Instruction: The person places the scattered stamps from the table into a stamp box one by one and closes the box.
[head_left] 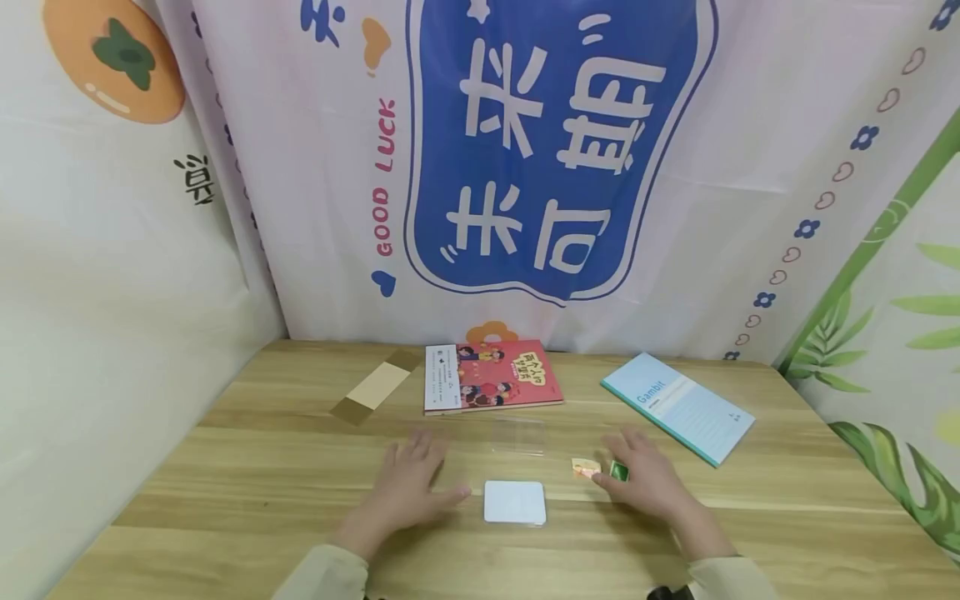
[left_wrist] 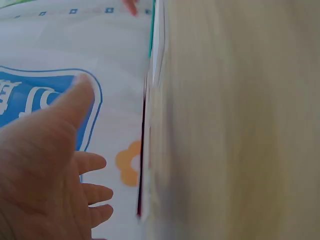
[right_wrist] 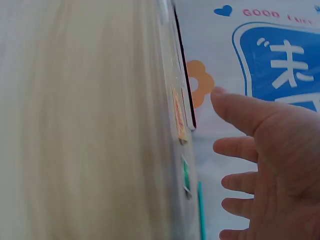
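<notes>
Soft light, blurred wrist-view tabletop (left_wrist: pixel 240 120)

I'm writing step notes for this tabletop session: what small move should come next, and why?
I'd probably have the right hand pinch the small green piece. In the head view that hand looks open and empty, and the piece shows right beside its thumb, so little travel seems needed.

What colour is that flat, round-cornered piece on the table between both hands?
The piece is plain white, clearest in the head view.
</notes>
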